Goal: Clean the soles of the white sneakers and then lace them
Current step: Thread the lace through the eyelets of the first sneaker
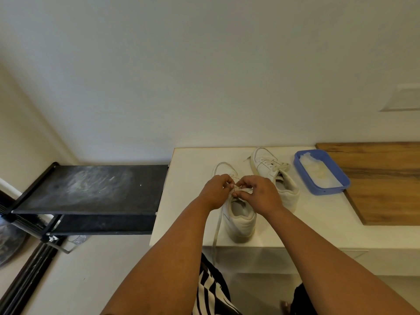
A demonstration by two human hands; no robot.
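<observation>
Both hands — left hand (pixel 214 192), right hand (pixel 261 193) — pinch the lace (pixel 241 189) over the near sneaker (pixel 241 220); second sneaker (pixel 272 171) at one o'clock, blue tray (pixel 341 189) at two.

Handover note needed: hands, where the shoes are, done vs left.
Left hand and right hand: each has a pinch grip on the white lace over the near white leather sneaker, on the white tabletop.
Far white sneaker: laced, beside the blue plastic tray.
Sole cleaning: cannot tell.
Left: finish lacing the near sneaker; one lace end hangs off the table edge.
</observation>
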